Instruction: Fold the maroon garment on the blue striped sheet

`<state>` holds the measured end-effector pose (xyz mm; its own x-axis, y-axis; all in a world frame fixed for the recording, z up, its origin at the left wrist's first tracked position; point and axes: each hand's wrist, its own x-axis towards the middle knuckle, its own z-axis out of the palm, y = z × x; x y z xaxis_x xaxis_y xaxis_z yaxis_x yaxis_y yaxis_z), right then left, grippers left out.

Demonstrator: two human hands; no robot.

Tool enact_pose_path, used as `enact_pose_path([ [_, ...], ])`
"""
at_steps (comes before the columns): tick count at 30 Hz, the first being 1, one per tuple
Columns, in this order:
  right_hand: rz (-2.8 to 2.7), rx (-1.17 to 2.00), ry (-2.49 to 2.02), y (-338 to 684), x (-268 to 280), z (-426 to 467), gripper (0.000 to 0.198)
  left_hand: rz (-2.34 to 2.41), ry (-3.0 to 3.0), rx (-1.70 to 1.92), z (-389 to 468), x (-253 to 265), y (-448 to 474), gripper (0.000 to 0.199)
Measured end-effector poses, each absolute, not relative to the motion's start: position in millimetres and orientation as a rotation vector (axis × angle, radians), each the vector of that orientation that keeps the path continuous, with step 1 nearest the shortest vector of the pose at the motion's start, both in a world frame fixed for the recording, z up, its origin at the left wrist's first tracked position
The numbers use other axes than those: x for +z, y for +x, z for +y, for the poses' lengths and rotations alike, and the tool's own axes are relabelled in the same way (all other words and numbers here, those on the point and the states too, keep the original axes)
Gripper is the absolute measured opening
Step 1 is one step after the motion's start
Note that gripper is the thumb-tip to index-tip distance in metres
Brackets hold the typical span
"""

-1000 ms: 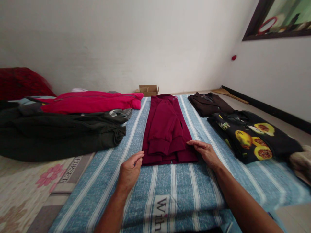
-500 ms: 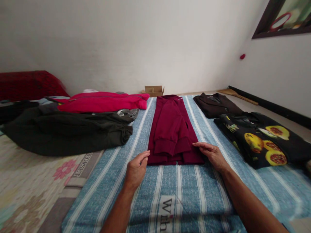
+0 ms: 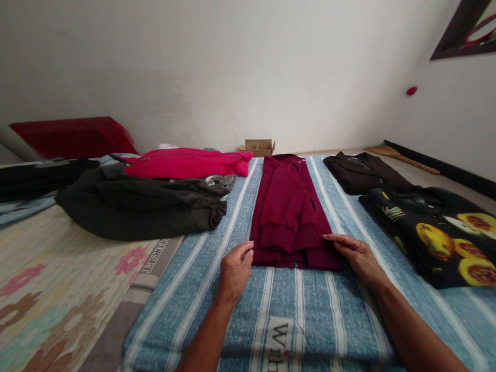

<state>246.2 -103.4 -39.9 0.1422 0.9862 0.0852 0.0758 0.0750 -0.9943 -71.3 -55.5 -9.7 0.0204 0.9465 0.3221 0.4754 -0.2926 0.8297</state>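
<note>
A maroon sweatshirt lies folded lengthwise on the blue striped bedcover, its sleeves laid over the front. My left hand rests with loosely curled fingers at the garment's near left corner, fingertips touching the hem. Fingers flat, my right hand touches the near right corner. Neither hand lifts the cloth.
To the left lie a dark olive garment and a bright pink one, with a red pillow behind. On the right are a folded brown garment and a black fruit-print one. A cardboard box stands by the wall.
The view has swung left, so everything sits further right in the picture. Both hands keep their places at the sweatshirt's near corners.
</note>
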Motion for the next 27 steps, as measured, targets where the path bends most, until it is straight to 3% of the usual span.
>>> enact_pose_path([
  [16, -1.226, 0.927, -1.309, 238, -30, -101, 0.03, 1.384, 2.216, 1.185, -55, -7, -67, 0.019],
  [27, -1.343, 0.675, -1.394, 227, -26, -93, 0.027, 1.384, 2.394, 1.165, -60, -15, -61, 0.022],
])
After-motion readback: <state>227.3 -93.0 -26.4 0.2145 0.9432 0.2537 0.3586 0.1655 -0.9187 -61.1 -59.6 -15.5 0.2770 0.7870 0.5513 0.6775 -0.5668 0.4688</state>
